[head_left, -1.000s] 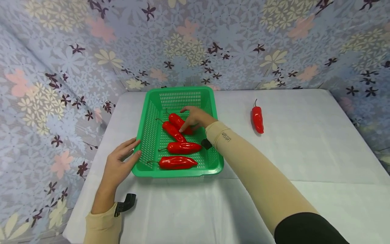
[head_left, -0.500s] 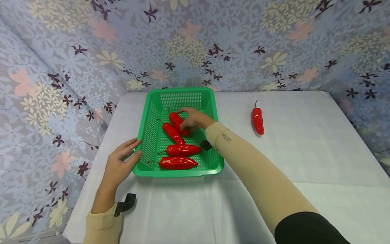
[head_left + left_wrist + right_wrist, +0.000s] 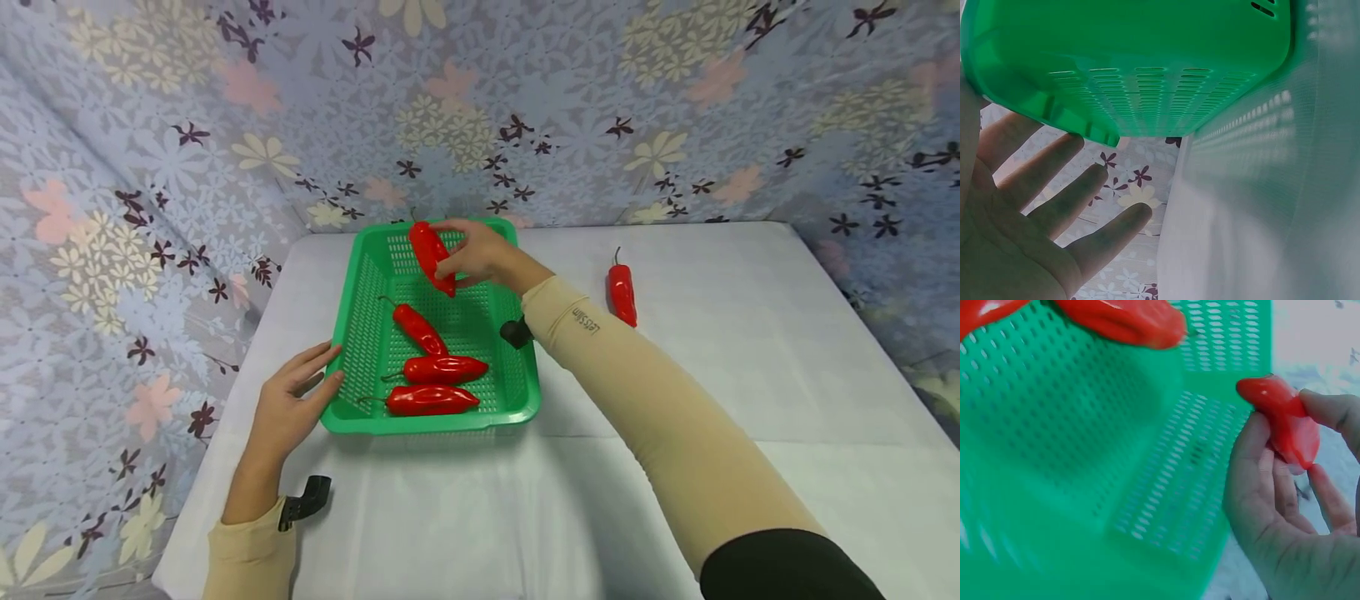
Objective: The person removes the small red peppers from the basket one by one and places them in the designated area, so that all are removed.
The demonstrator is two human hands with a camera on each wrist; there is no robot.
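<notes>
My right hand (image 3: 483, 252) pinches a red chili pepper (image 3: 429, 252) between thumb and fingers, above the far end of a green plastic basket (image 3: 435, 424). In the right wrist view the held pepper (image 3: 1285, 422) shows end-on beside the basket's perforated wall. Three more red peppers lie on the basket floor: a slanted pepper (image 3: 418, 327), a middle pepper (image 3: 446, 368) and a front pepper (image 3: 431, 400). At the basket's left rim, my left hand (image 3: 288, 408) rests its fingertips; the left wrist view shows its fingers (image 3: 1066, 206) straight and spread.
Another red pepper (image 3: 622, 293) lies on the white-covered table (image 3: 720, 367), right of the basket. Flowered cloth (image 3: 570, 108) rises behind the table and along its left side. A black wrist camera (image 3: 306, 502) sits on the left sleeve.
My right hand has gripped the farthest pepper and lifted it up from the basket floor, toward the back rim. The left hand stays at the basket's left side.
</notes>
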